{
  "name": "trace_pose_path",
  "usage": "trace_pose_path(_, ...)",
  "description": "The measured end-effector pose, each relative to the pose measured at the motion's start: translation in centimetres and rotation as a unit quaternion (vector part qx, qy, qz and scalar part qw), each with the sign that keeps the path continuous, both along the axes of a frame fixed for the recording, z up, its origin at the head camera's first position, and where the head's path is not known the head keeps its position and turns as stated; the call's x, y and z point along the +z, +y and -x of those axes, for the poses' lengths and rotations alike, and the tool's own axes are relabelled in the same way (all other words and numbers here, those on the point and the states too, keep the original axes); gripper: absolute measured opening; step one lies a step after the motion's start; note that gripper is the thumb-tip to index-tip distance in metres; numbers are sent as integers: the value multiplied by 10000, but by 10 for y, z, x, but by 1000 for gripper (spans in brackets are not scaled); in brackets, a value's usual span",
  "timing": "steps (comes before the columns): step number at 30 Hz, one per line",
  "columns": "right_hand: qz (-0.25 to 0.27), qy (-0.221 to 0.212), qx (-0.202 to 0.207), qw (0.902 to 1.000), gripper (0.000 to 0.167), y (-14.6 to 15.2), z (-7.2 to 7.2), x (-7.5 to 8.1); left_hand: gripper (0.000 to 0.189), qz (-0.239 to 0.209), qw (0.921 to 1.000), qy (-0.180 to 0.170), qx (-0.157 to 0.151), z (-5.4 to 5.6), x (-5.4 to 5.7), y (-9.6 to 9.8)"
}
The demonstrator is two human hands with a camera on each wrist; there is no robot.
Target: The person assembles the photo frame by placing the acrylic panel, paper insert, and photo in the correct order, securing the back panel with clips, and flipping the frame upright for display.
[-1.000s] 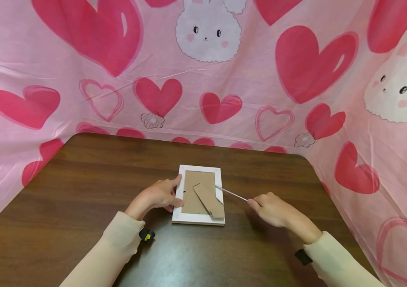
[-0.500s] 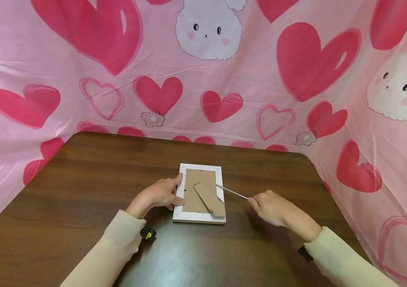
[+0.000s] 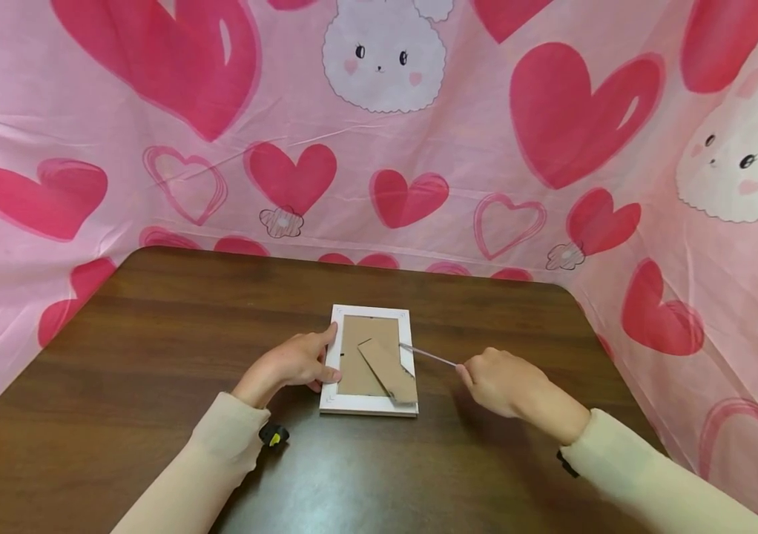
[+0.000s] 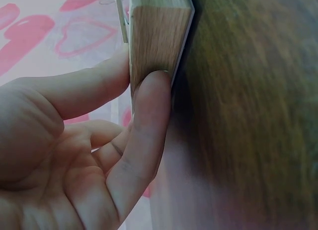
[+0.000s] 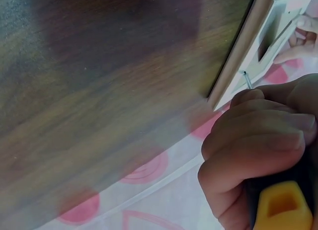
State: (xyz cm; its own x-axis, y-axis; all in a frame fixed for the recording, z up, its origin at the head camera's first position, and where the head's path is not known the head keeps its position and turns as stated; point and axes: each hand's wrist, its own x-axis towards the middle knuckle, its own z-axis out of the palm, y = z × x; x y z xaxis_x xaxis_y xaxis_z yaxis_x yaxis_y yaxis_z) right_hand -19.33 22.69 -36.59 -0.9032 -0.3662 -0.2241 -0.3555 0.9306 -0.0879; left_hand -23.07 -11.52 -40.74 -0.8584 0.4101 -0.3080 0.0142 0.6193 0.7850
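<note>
A white picture frame (image 3: 366,406) lies back side up on the table, with a brown backing board (image 3: 368,326) and a slanted cardboard stand leg (image 3: 386,367). My left hand (image 3: 295,361) holds its left edge, thumb on the back and a finger against the wooden side (image 4: 159,36). My right hand (image 3: 495,380) grips a screwdriver, its black and yellow handle (image 5: 280,207) inside the curled fingers. The thin metal shaft (image 3: 429,355) slants left, and its tip meets the frame's right inner edge near a small dark spot (image 5: 244,72).
The dark wooden table (image 3: 232,297) extends around the frame on every side. A pink cloth (image 3: 352,178) with hearts and rabbits hangs behind the table and along both sides.
My right hand has turned slightly and its wrist has shifted, while the screwdriver tip stays at the same edge. My left hand keeps its hold on the picture frame.
</note>
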Motion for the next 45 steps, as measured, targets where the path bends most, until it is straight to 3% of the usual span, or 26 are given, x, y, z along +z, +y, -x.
trace_pose_path(10, -83, 389, 218, 9990, 46, -9, -4, 8, 98, 12, 10000, -6, 3, -2, 3, 0)
trace_pose_path(19, -318, 445, 73, 9985, 43, -15, -6, 13, 98, 82, 10000, 15, -18, -2, 3, 0)
trace_pose_path(32, -695, 672, 311, 9948, 42, -25, -11, 19, 97, 63, 10000, -23, -15, -2, 3, 0)
trace_pose_path(45, -1173, 1208, 456, 9847, 25, -35, -22, 11, 98, 98, 9999, -33, -31, -1, 4, -1)
